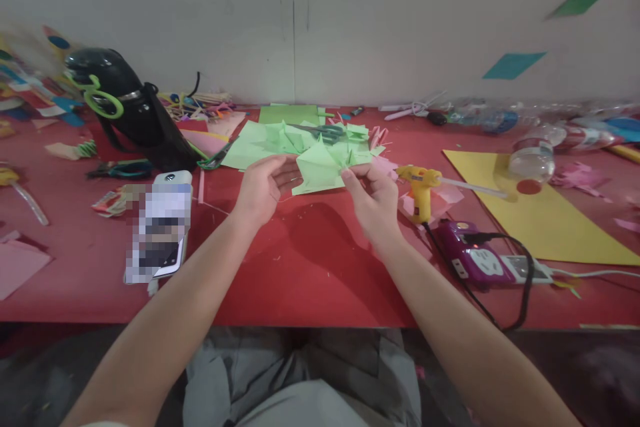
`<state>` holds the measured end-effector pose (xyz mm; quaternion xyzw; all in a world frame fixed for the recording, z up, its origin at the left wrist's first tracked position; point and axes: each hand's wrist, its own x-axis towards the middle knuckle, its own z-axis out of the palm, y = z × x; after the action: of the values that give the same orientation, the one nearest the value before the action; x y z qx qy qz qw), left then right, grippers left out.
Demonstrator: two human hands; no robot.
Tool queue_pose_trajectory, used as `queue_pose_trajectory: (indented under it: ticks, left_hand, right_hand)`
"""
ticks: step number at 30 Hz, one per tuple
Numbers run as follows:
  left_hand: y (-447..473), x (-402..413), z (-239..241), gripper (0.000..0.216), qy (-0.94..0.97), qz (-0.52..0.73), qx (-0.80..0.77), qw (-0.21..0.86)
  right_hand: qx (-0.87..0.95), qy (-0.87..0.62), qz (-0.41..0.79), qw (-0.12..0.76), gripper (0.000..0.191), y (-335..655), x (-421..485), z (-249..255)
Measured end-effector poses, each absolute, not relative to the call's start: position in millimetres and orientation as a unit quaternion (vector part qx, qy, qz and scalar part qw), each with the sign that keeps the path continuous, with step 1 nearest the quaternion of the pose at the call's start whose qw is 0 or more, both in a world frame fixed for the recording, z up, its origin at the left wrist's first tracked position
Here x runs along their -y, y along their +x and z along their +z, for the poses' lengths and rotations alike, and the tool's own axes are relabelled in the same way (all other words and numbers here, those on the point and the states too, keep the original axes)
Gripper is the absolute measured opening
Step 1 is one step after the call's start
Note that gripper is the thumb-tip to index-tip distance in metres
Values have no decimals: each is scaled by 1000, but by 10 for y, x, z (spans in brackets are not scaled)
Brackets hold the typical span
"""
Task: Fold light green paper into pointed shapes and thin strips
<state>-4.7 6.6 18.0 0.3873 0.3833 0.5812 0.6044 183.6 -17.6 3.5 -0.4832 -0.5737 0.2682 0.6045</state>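
1. The folded green paper (320,170) is held just above the red bench (310,267), in front of the person and between both hands. It is thin, matte card creased into sharp triangular facets, fanning out from a point.
2. The left hand (263,187) curls around the paper's left edge, thumb on top and fingers beneath. The right hand (375,197) pinches the right corner between thumb and fingertips. Gripping only the edges seems meant to keep the creases uncrushed and in plain sight.
3. Just behind it lies a pile of green pieces (273,140) of the same card, flat or folded, overlapping loosely, with scissors (320,130) resting on top, within easy reach.
4. Right of the right hand a yellow glue gun (420,190) stands on its handle, its nozzle off the bench surface. Its black cord runs to a glossy purple power strip (470,257).
5. Farther right, a large yellow sheet (545,227) lies flat, with a clear plastic bottle (533,163) on its side at its far edge.
6. To the left a phone (165,227) lies face up, and a shiny black bag (125,107) sits behind it.
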Motion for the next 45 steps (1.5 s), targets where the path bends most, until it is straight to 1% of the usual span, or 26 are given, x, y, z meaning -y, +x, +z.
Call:
queue_pose_trajectory:
  ticks: [6, 10, 14, 17, 19, 24, 26, 28, 31, 34, 36, 39, 42, 45]
  left_hand:
    - [-46, -61, 189, 31, 438, 555, -386, 592]
    - [-56, -84, 134, 30, 482, 553, -385, 559]
    - [-111, -118, 116, 27, 491, 556, -398, 539]
    - [-132, -125, 114, 25, 499, 554, -400, 533]
    - [-126, -122, 102, 25, 518, 547, -391, 529]
    - [-87, -111, 61, 22, 538, 535, -385, 526]
    - [-82, -107, 60, 19, 534, 533, -379, 535]
    - [-84, -100, 72, 18, 535, 525, -368, 551]
    - [-87, -88, 102, 25, 557, 509, -356, 551]
    - [-83, -83, 116, 26, 593, 507, -365, 508]
    - [-83, -86, 109, 24, 603, 509, -375, 486]
    - [-95, -94, 89, 26, 609, 508, -386, 471]
    - [-109, -93, 89, 28, 622, 507, -409, 434]
    - [-104, -84, 108, 26, 621, 505, -435, 413]
  right_hand:
    - [581, -477, 276, 599, 29, 1854, 169, 37]
    - [617, -466, 260, 579, 26, 1831, 188, 35]
    - [621, -443, 277, 585, 22, 1821, 202, 35]
    - [609, -443, 277, 596, 23, 1832, 205, 52]
    - [618, -445, 258, 595, 23, 1840, 206, 62]
    - [667, -440, 166, 578, 12, 1833, 211, 42]
    - [671, -439, 157, 577, 10, 1829, 210, 24]
    - [667, -444, 161, 576, 10, 1831, 205, 7]
    - [664, -452, 170, 571, 12, 1843, 195, -13]
    - [674, -453, 167, 560, 20, 1850, 190, -21]
    - [681, -453, 161, 552, 17, 1846, 194, -15]
    - [687, -456, 168, 540, 13, 1831, 210, 4]
    - [690, -449, 202, 531, 13, 1816, 223, 19]
    - [687, -443, 243, 522, 14, 1814, 224, 27]
